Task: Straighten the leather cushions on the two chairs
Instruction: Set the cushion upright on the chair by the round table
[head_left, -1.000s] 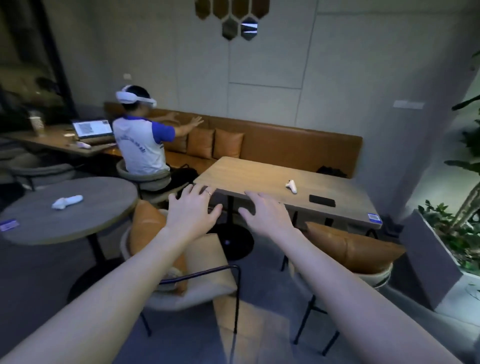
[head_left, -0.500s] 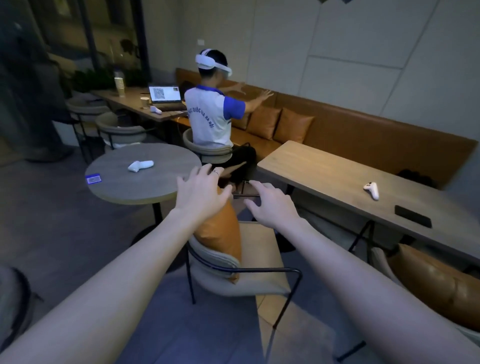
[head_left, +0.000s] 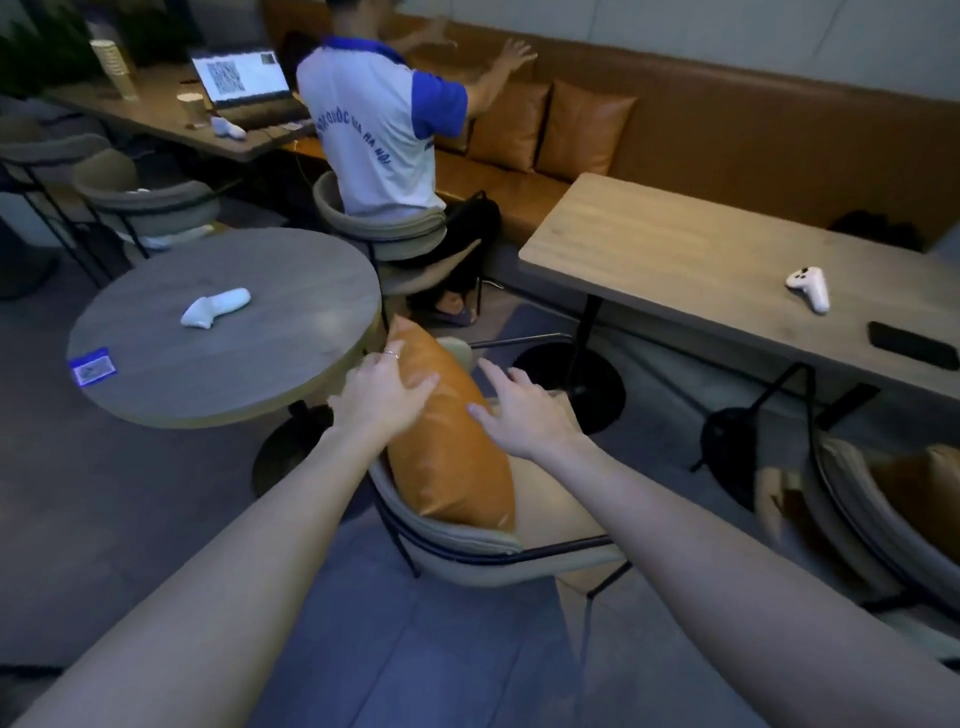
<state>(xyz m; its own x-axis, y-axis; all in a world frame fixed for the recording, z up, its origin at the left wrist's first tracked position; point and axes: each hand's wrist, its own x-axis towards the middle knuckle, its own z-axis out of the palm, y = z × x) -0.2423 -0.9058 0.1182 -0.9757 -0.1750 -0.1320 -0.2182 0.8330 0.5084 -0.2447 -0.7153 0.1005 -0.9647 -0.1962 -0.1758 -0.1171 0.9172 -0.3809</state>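
Landmark: the near chair, pale padded shell on a black wire frame, standing between the round table and the long wooden table.

Cushion: tan leather cushion inside that chair, propped on edge against the backrest side nearest the round table; it leans, one corner poking up above the chair rim.

Left hand: left hand lies flat on the cushion's upper face, fingers spread, thumb over the leather (a ring shows on one finger); it presses, it does not clamp.

Right hand: right hand is open with fingers splayed, at the cushion's seat-side edge; whether the fingertips touch the leather I cannot tell.

Second chair: second chair stands beyond the near chair, on the long table's side, with its own second cushion, blurred and partly cut by the picture edge.

Step in hand: squaring up the first cushion; I judge the task barely begun, with the second chair not yet attended to.

Advice: take both side edges rather than push on the face, since smooth leather will likely slide under a flat palm; lift a little, turn it level, seat it centred against the backrest.

Risk: a one-sided shove may tip it off the seat toward the round table.
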